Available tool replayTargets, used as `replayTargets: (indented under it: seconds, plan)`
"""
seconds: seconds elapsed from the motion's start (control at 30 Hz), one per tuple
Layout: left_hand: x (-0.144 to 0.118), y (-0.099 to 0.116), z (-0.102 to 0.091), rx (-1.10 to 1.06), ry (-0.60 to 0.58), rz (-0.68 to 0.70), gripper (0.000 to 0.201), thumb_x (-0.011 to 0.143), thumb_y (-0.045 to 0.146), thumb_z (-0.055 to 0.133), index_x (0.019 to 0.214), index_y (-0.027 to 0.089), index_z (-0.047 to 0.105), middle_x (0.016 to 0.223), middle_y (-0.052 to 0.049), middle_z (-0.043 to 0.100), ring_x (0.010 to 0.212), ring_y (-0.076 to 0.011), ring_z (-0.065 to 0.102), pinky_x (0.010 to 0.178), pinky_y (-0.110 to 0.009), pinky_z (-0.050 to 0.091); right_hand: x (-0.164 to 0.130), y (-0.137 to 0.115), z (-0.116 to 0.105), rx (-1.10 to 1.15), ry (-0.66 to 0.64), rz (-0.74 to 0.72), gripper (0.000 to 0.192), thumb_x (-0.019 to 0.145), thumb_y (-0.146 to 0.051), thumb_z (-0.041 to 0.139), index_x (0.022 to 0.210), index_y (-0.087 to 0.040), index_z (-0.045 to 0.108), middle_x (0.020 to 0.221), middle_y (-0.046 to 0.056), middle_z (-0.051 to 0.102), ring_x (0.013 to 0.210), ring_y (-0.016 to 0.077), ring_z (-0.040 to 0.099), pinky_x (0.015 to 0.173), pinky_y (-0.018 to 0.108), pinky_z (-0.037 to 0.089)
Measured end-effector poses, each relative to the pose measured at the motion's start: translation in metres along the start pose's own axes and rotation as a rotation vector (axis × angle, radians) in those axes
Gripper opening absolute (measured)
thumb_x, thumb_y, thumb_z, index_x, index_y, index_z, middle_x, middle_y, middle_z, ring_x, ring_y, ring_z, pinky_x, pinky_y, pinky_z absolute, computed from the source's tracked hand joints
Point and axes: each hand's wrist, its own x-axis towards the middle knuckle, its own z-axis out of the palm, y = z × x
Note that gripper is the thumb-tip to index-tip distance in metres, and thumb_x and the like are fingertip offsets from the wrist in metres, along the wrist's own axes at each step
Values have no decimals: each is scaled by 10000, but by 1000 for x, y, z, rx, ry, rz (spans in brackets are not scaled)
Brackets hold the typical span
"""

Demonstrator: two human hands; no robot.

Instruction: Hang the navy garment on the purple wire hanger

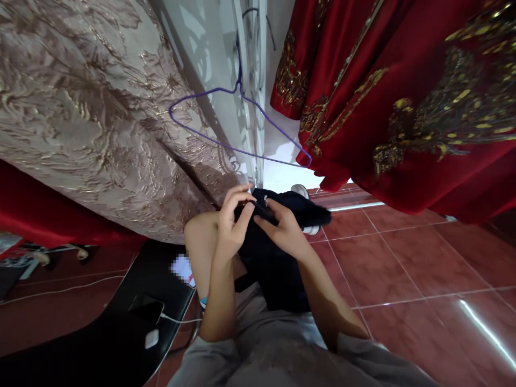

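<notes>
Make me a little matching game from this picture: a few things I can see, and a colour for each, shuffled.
Things:
1. wire hanger
2. cloth under both hands
3. hanging embroidered robe
4. phone charger plug

Colours:
A. white
B. red with gold
C. purple
D. black

Pairs: 1-C, 2-D, 3-B, 4-A

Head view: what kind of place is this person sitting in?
Probably a tailoring or dress workshop. A red gown with gold embroidery hangs overhead, beside beige brocade fabric and an empty purple wire hanger. Both hands, left hand and right hand, work dark cloth on the lap.
</notes>
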Motion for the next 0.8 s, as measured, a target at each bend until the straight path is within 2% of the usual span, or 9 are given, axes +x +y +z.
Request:
replayTargets:
  seconds: [0.07, 0.17, 0.23, 0.3, 0.37, 0.43, 0.57, 0.67, 0.8]
  plan:
    - [7, -6, -6, -37, -105, 3, 331, 1070, 506, 515, 1181, 238, 676, 1364, -110, 646, 1317, -269, 604, 1157, -408, 463, 9, -13, -6, 63, -66, 9, 124, 913, -287, 644, 956, -181, 690, 905, 18, 683, 825, 153, 628, 769, 273, 509]
    - [11, -21, -20, -9, -412, -31, 608, 1057, 684, 333, 1071, 217, 722, 1088, -115, 732, 1017, -280, 709, 1038, -435, 554, 22, -39, -24, 191, -301, 46, 122, 854, -298, 699, 830, -181, 722, 816, 5, 682, 749, 134, 614, 711, 254, 508]
    - [11, -30, -36, 177, -630, -23, 590, 1041, 679, 397, 869, 215, 717, 898, -91, 724, 892, -276, 712, 1104, -491, 513, 28, -58, -41, 206, -391, 74, 139, 812, -308, 762, 788, -174, 733, 736, -5, 660, 660, 117, 585, 613, 233, 478]
    - [13, -38, -58, 429, -764, -30, 452, 1014, 592, 544, 808, 221, 701, 868, -70, 722, 944, -285, 720, 1240, -584, 344, 35, -75, -57, 156, -377, 54, 145, 777, -296, 806, 781, -167, 739, 703, -9, 651, 614, 112, 571, 550, 220, 447]
    - [19, -43, -84, 653, -782, -58, 278, 958, 491, 661, 873, 233, 721, 984, -76, 749, 1086, -321, 704, 1267, -668, 209, 47, -84, -64, 66, -320, -12, 133, 764, -275, 813, 800, -164, 747, 726, -2, 665, 637, 126, 593, 557, 229, 465]
    - [29, -46, -109, 785, -734, -85, 170, 883, 397, 720, 961, 246, 729, 1112, -94, 751, 1163, -347, 672, 1227, -654, 289, 66, -80, -62, -59, -215, -123, 71, 767, -222, 774, 774, -167, 728, 712, -9, 642, 656, 129, 587, 587, 238, 482]
    - [47, -51, -147, 873, -674, -125, 91, 818, 274, 623, 886, 238, 672, 907, -87, 718, 876, -281, 694, 873, -385, 539, 114, -37, -39, -288, 128, -336, 127, 751, -97, 666, 838, -185, 694, 783, -7, 644, 752, 150, 610, 738, 278, 524]
    - [48, -58, -162, 926, -651, -180, 120, 832, 347, 599, 782, 239, 618, 734, -57, 657, 688, -246, 644, 674, -322, 472, 134, -2, -34, -310, 125, -345, 261, 793, -96, 580, 989, -191, 723, 954, 32, 716, 948, 203, 677, 931, 351, 531]
    - [43, -67, -177, 925, -578, -244, 239, 865, 421, 567, 720, 237, 613, 692, -66, 648, 644, -246, 612, 640, -319, 441, 123, 12, -57, -331, 186, -341, 162, 812, -125, 534, 791, -193, 679, 731, -3, 626, 761, 173, 618, 760, 321, 499]
